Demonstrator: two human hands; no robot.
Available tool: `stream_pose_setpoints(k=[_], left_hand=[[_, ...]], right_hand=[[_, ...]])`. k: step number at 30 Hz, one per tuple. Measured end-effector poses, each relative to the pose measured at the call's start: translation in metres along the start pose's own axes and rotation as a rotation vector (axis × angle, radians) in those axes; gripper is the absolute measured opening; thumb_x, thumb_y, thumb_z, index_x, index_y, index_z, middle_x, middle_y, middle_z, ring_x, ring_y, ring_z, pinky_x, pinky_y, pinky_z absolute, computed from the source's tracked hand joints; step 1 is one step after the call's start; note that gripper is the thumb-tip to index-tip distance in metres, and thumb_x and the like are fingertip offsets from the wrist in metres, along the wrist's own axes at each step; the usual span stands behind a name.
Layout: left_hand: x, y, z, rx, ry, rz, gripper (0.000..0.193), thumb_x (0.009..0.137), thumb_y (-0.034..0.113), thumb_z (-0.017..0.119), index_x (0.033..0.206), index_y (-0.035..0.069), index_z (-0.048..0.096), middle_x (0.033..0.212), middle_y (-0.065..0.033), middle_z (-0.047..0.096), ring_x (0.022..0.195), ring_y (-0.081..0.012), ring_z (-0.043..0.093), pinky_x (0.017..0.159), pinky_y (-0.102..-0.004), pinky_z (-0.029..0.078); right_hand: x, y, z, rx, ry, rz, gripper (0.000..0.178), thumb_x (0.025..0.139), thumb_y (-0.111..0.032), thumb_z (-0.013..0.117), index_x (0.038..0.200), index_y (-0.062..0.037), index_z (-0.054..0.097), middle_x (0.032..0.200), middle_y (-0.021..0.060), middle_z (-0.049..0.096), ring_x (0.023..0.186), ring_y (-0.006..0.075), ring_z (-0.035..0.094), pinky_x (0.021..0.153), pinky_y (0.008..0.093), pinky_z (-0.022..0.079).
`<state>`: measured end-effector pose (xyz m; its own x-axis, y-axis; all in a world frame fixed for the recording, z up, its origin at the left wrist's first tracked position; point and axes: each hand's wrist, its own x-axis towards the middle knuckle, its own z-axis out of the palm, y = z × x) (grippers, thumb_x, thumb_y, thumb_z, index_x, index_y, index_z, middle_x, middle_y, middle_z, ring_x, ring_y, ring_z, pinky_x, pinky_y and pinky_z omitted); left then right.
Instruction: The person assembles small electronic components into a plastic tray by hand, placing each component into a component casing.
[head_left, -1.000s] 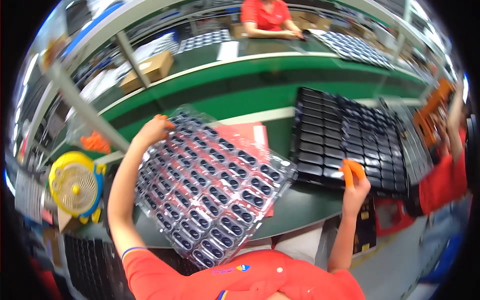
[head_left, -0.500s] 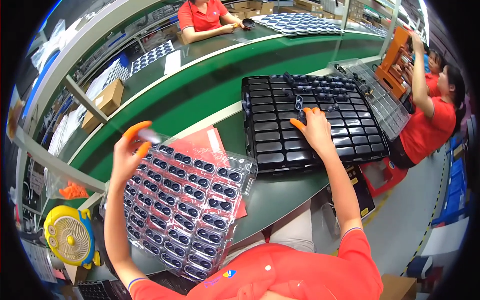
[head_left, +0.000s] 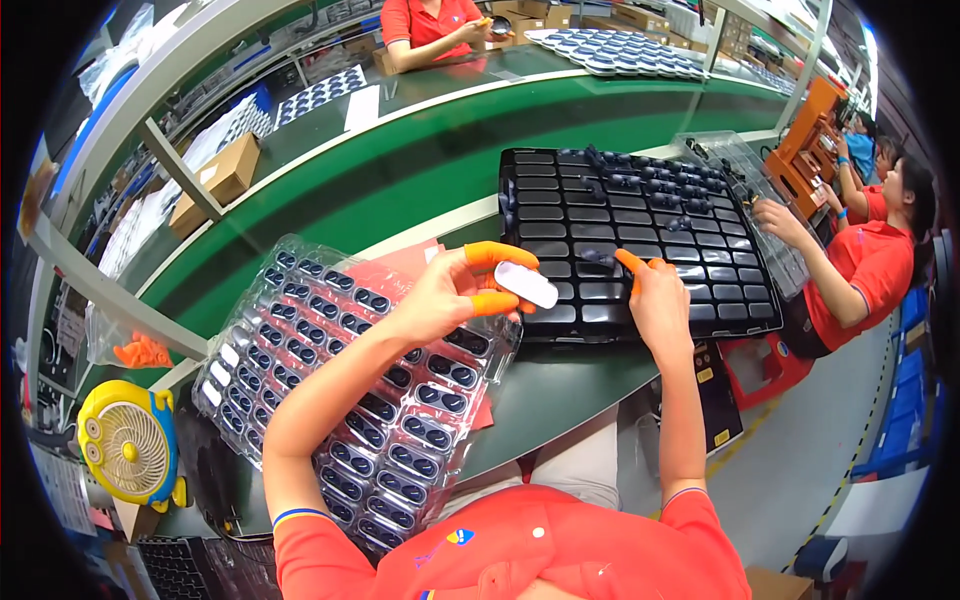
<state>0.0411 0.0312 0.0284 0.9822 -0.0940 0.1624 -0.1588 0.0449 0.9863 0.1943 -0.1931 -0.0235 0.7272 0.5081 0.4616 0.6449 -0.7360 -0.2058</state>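
Between the thumb and finger of my left hand (head_left: 440, 295) is a white oval piece (head_left: 526, 285), held at the near left corner of a black compartment tray (head_left: 600, 314). Orange finger covers sit on both my hands' fingertips. My right hand (head_left: 662, 300) is over that tray, its fingertips closed at the end of a small dark part (head_left: 598, 260), which is blurred. More dark parts (head_left: 660, 188) lie in the tray's far right area. Under my left forearm a clear plastic tray (head_left: 506, 338) holds rows of dark oval double-lens pieces; several white ovals show at its left edge.
A red sheet (head_left: 415, 256) lies partly under the clear tray. A yellow fan (head_left: 128, 452) stands at the left. Beyond the green belt (head_left: 420, 145) a person works; another sits at the right beside an orange machine (head_left: 805, 125) and a second clear tray (head_left: 770, 190).
My left hand has moved right from the clear tray's far left, bringing the white piece near the black tray. My right hand has shifted slightly nearer and right. The person at right has lowered an arm.
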Motion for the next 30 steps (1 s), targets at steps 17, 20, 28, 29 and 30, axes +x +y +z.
stream_pose_setpoints(k=[17,20,28,29,30], left_hand=[[-0.001,-0.031,0.019,-0.414,0.152,-0.058,0.042,0.082,0.003,0.062,0.121,-0.001,0.047,0.113,-0.0112,0.055,0.103,-0.0197,0.055,0.088,-0.0296,0.046],[-0.006,-0.021,0.025,-0.223,0.121,-0.073,0.04,0.081,0.001,0.061,0.12,-0.001,0.049,0.107,-0.0079,0.057,0.099,-0.016,0.055,0.087,-0.0292,0.046],[-0.006,-0.006,0.02,-0.033,0.149,-0.066,0.044,0.077,-0.002,0.065,0.119,0.0,0.049,0.098,-0.0058,0.06,0.09,-0.0123,0.059,0.076,-0.0243,0.05],[-0.006,-0.006,0.02,-0.024,0.153,-0.045,0.044,0.077,-0.003,0.065,0.118,-0.001,0.05,0.098,-0.0061,0.06,0.089,-0.012,0.059,0.075,-0.0239,0.05],[-0.006,-0.006,0.02,-0.016,0.157,-0.024,0.043,0.077,-0.004,0.065,0.118,-0.001,0.05,0.098,-0.0064,0.06,0.087,-0.0118,0.059,0.074,-0.0236,0.051]], right_hand=[[-0.03,-0.094,-0.01,1.624,-0.048,0.216,0.023,0.084,-0.004,0.06,0.106,0.0029,0.061,0.089,0.0017,0.059,0.075,0.0076,0.053,0.07,0.021,0.045],[-0.032,-0.103,-0.004,1.554,0.145,0.189,0.024,0.083,0.0,0.061,0.107,0.0036,0.061,0.087,0.0019,0.058,0.074,0.0081,0.053,0.071,0.0208,0.044],[-0.032,-0.094,-0.009,1.318,0.256,0.001,0.027,0.08,0.004,0.062,0.107,0.004,0.06,0.091,0.0028,0.053,0.078,0.0091,0.053,0.071,0.0211,0.043],[-0.031,-0.091,-0.01,1.289,0.22,-0.025,0.027,0.079,0.004,0.063,0.106,0.0037,0.06,0.092,0.0033,0.053,0.078,0.0094,0.053,0.071,0.0213,0.043],[-0.031,-0.087,-0.011,1.26,0.184,-0.052,0.028,0.079,0.004,0.063,0.106,0.0033,0.061,0.093,0.0037,0.052,0.078,0.0097,0.053,0.07,0.0215,0.043]])
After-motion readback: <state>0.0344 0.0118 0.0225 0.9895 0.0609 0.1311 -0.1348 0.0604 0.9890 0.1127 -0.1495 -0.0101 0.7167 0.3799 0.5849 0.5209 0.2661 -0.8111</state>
